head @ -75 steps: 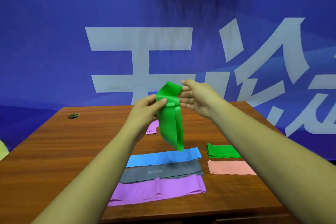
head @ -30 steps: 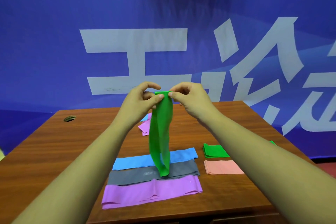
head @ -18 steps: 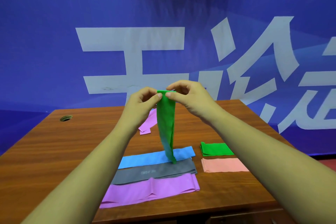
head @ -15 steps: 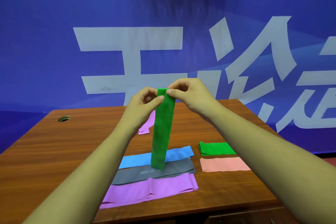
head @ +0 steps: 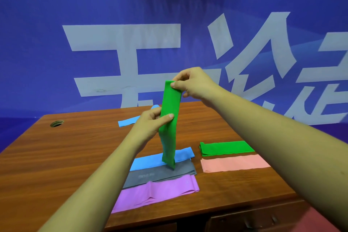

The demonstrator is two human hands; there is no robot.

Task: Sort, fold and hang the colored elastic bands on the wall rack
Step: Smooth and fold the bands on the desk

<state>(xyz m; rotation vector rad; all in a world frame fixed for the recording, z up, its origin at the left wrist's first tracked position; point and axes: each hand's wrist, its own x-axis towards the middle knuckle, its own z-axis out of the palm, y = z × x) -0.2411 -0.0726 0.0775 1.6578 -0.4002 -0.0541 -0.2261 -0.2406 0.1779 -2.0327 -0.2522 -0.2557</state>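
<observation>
A blue banner wall [head: 56, 62] backs a wooden table [head: 56, 156], where purple, grey and blue flat bands [head: 160, 174] lie beside a folded green pile [head: 226, 148] and a pink pile [head: 235, 164]. Above them hangs the held green band [head: 170, 107], right hand [head: 195, 83] pinching its top, left hand [head: 149, 127] gripping its middle.

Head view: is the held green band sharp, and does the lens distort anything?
In the head view the held green band, left hand and right hand are sharp, without motion blur; the forearms look stretched toward the lower corners; the light is even.
</observation>
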